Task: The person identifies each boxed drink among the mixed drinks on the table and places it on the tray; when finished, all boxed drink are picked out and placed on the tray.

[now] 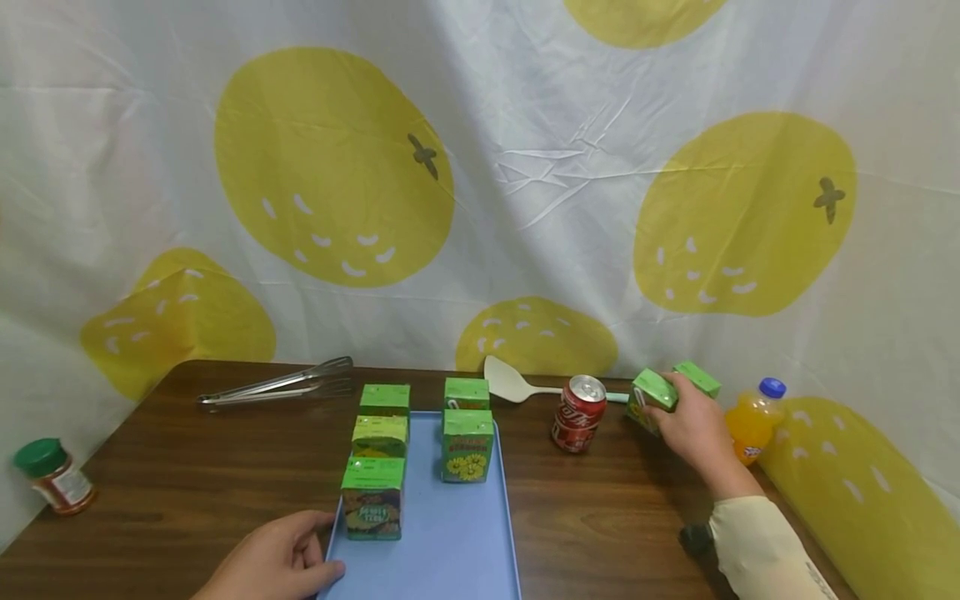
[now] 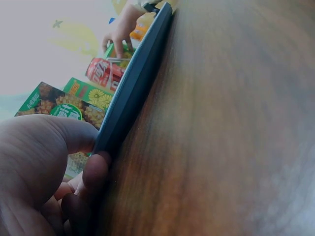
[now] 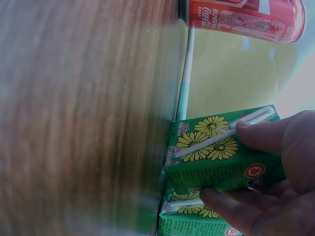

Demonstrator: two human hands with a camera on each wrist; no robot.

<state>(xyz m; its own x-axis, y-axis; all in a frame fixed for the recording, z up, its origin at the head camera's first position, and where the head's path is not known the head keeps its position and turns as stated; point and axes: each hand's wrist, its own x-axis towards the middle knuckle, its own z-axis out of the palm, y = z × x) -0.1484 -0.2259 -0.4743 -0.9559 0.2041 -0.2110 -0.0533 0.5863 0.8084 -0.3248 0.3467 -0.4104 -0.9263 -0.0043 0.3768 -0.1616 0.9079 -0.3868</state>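
My right hand grips a green juice carton with yellow flowers. In the right wrist view, the thumb lies on the straw side of that carton and the fingers reach along another face. A second matching carton stands right beside it. At the near left edge of the blue tray, my left hand pinches the rim, as the left wrist view shows. Several cartons stand in two columns on the tray: a brown-fronted one nearest on the left, a flower-fronted one on the right.
A red cola can stands between tray and right hand, before a white spatula. An orange drink bottle is just right of the right hand. Metal tongs lie back left; a green-capped spice jar stands far left.
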